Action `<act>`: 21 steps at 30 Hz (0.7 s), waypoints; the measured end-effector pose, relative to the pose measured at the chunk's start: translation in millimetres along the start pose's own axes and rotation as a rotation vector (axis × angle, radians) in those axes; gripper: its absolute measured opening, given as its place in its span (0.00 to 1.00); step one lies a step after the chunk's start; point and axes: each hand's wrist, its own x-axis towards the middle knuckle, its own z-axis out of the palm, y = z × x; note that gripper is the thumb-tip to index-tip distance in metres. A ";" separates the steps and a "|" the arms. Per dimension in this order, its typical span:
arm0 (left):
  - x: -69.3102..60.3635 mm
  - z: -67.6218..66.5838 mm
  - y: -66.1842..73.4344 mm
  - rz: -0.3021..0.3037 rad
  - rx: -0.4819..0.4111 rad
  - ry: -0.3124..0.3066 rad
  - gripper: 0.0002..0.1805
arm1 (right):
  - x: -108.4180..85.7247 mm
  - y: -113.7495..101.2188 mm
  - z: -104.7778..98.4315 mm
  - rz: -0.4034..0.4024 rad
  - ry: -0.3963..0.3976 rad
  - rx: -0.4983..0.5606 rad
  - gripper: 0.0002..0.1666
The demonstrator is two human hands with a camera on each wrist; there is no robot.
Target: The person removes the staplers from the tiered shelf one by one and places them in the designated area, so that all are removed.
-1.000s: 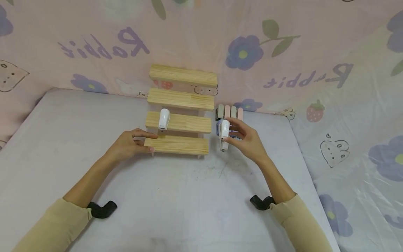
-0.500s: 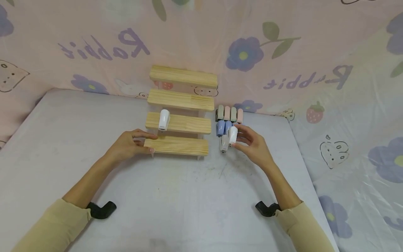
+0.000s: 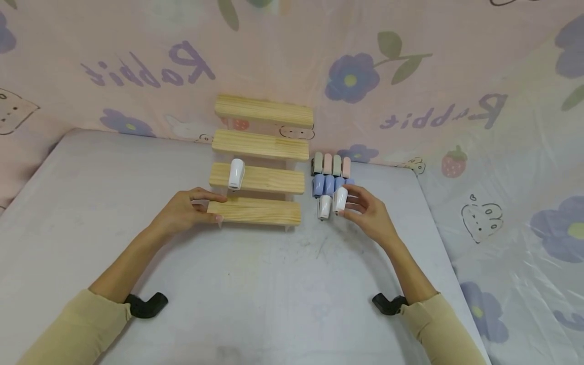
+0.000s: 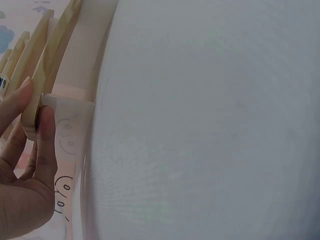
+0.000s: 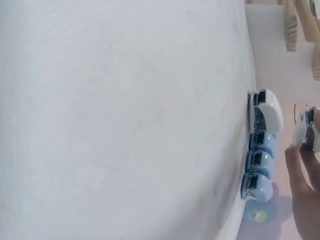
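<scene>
My right hand [image 3: 370,217] pinches a small white stapler [image 3: 339,200] between thumb and fingers. In the right wrist view this stapler [image 5: 300,130] is off the table. Just left of it, another white stapler [image 3: 325,207] stands on the table, in front of a row of blue staplers [image 3: 318,186]; the fingers partly cover the row's right end. My left hand [image 3: 183,213] grips the left end of the lowest plank on a stepped wooden shelf [image 3: 262,211], thumb and fingers on either side of the plank [image 4: 31,117]. A third white stapler [image 3: 236,173] sits on the second step up.
Behind the blue row stand green and pink staplers [image 3: 327,163] in a line, close to the shelf's right side. A printed cloth [image 3: 274,61] hangs right behind the shelf. The white table [image 3: 255,294] extends toward me.
My right hand has moved right and slightly toward me with the white stapler, uncovering the other white one and the blue row. My left hand has stayed on the shelf.
</scene>
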 end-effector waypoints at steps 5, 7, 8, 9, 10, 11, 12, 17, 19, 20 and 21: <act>-0.3 0.2 0.2 0.003 0.001 0.000 0.29 | -2.2 -0.2 0.3 0.023 -0.007 -0.014 0.38; -0.3 0.1 0.2 0.003 -0.001 0.003 0.29 | -2.9 -6.8 0.9 0.030 -0.018 -0.028 0.38; -0.5 0.1 0.3 0.004 0.001 0.006 0.29 | -2.8 -9.3 1.3 0.037 -0.023 -0.034 0.37; -0.7 0.0 0.3 0.003 0.002 0.008 0.29 | -2.4 -11.1 1.5 0.037 -0.029 -0.041 0.37; -1.0 -0.1 0.2 -0.002 0.004 0.011 0.29 | -2.0 -13.3 1.9 0.037 -0.035 -0.053 0.36; -1.1 -0.2 -0.1 -0.005 0.010 0.014 0.29 | -1.0 -12.5 2.0 0.039 -0.041 -0.062 0.36; -1.2 -0.3 -0.3 -0.010 0.015 0.017 0.29 | 0.5 -8.7 1.9 0.043 -0.045 -0.071 0.36; -0.7 -0.7 -0.7 -0.023 0.033 0.022 0.30 | 5.6 16.7 0.0 0.072 -0.058 -0.113 0.37; -0.4 -0.8 0.1 -0.021 0.027 0.017 0.30 | 5.3 21.7 -0.3 0.080 -0.061 -0.125 0.38; -0.4 -0.8 0.6 -0.024 0.024 0.015 0.30 | 5.2 23.5 -0.3 0.082 -0.064 -0.126 0.38; -0.5 -0.9 0.9 -0.023 0.024 0.011 0.30 | 5.1 24.9 -0.1 0.084 -0.066 -0.128 0.38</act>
